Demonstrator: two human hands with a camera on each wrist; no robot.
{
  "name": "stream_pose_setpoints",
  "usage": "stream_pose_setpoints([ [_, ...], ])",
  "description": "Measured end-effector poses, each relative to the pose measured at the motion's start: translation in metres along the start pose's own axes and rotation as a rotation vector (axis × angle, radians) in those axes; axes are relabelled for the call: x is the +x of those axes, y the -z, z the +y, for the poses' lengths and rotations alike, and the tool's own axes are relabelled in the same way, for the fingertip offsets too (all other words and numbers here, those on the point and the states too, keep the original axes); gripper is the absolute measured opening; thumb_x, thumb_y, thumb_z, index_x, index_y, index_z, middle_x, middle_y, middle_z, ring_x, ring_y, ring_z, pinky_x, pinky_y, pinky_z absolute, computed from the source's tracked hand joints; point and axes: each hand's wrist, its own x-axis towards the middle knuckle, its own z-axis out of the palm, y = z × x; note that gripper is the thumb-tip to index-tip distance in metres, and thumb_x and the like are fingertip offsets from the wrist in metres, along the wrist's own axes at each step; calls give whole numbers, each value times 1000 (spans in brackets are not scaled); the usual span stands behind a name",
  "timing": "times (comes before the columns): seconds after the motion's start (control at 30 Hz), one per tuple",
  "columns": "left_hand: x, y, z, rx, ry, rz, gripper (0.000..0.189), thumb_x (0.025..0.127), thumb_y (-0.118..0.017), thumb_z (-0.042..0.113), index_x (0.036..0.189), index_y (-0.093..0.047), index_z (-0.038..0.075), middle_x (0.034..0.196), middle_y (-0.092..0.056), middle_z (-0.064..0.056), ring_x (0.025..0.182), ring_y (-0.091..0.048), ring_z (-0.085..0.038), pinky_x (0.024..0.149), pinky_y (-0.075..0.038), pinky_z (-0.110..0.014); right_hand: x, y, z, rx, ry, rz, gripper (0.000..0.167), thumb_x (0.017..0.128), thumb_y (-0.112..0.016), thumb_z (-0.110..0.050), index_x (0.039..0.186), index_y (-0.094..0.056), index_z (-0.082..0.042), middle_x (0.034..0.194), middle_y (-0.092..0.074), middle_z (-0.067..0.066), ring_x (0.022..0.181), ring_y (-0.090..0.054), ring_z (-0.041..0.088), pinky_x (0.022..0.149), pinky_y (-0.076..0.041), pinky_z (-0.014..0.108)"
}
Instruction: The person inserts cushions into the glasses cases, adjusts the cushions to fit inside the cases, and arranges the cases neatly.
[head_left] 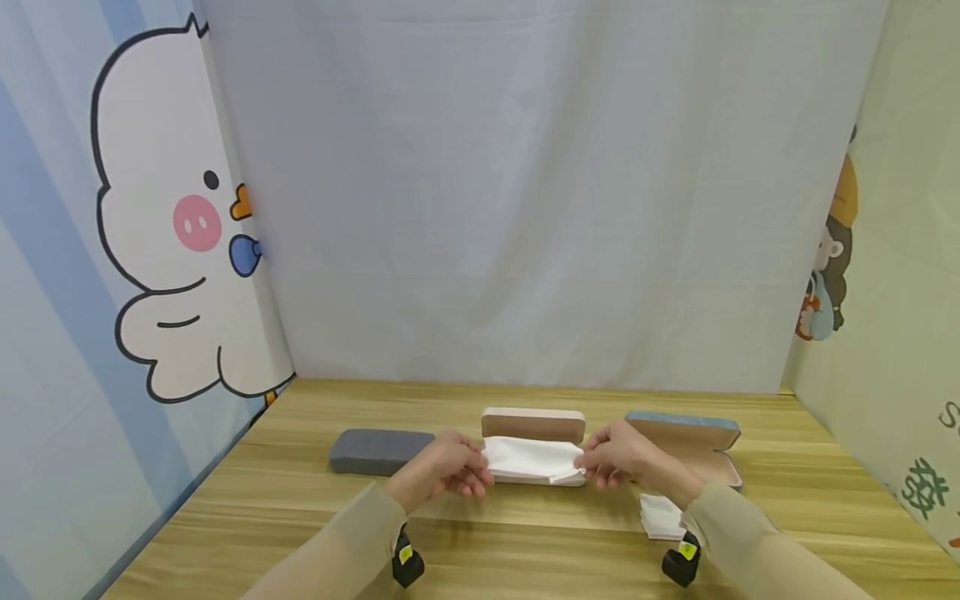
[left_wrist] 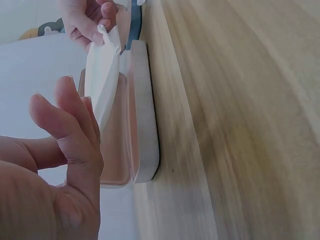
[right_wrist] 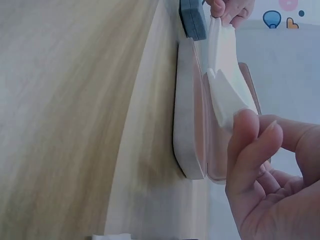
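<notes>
A folded white cloth [head_left: 531, 460] is stretched between my two hands, over an open glasses case [head_left: 533, 427] with a pale shell and a pinkish-tan lining. My left hand [head_left: 448, 465] pinches the left end of the cloth. At its right end, my right hand [head_left: 624, 452] grips it between thumb and fingers. A loose fold [right_wrist: 230, 99] of the cloth hangs near the right fingertips in the right wrist view. In the left wrist view, the lining [left_wrist: 116, 160] shows beneath the cloth.
A closed grey glasses case [head_left: 378, 451] lies to the left, partly behind my left hand. To the right stands an open blue glasses case [head_left: 684, 419] with a tan lining. Another folded white cloth [head_left: 661, 517] lies on the wooden table [head_left: 540, 542], beside my right forearm.
</notes>
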Motion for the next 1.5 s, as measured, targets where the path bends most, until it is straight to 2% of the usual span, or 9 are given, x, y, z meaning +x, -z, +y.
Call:
stream_pose_setpoints([
  [0.17, 9, 2, -2, -9, -9, 30, 25, 92, -55, -3, 116, -55, -10, 66, -68, -7, 47, -61, -9, 42, -47, -15, 10, -2, 6, 8, -6, 20, 17, 84, -73, -12, 82, -59, -3, 62, -65, 2, 44, -54, 6, 40, -40, 15],
  [0.53, 23, 0, -9, -25, 15, 67, 38, 93, -53, 0, 128, -48, -13, 64, -67, -5, 46, -61, -8, 41, -47, -16, 23, -7, 17, 19, -19, 88, 14, 83, -73, -8, 83, -60, -1, 58, -63, 3, 42, -53, 7, 39, -44, 17],
  [0.7, 26, -5, -13, -1, 11, 92, 25, 92, -53, -1, 113, -55, -15, 60, -65, -6, 42, -58, -8, 38, -45, -15, 25, -9, 17, -24, -26, 121, 16, 82, -74, -6, 86, -61, 0, 58, -63, 4, 42, -52, 8, 39, -43, 18],
  [0.87, 26, -9, -14, 43, -2, 126, 6, 89, -53, -3, 89, -58, -6, 57, -62, -6, 40, -56, -9, 36, -43, -15, 27, -11, 16, -65, -19, 142, 15, 80, -73, -3, 82, -59, -1, 56, -61, 4, 42, -51, 8, 39, -41, 17],
  [1.03, 26, -11, -14, 91, -27, 155, 10, 83, -54, -6, 75, -58, -1, 54, -62, -7, 38, -55, -9, 34, -41, -15, 28, -14, 16, -105, 0, 168, 14, 80, -72, -1, 77, -58, -2, 54, -59, 3, 40, -50, 8, 38, -40, 18],
  [1.27, 27, -11, -15, 203, -77, 189, 15, 79, -54, -8, 66, -60, -4, 48, -58, -3, 34, -52, -8, 32, -38, -15, 27, -18, 16, -148, 34, 215, 13, 80, -71, 0, 75, -59, -2, 53, -58, 5, 39, -50, 10, 36, -40, 19],
  [1.5, 29, -11, -14, 329, -77, 216, 22, 79, -54, -7, 58, -60, -1, 44, -53, -1, 32, -49, -7, 31, -36, -15, 26, -22, 16, -180, 72, 251, 14, 78, -70, 2, 72, -58, -1, 51, -57, 5, 36, -48, 9, 35, -40, 21],
])
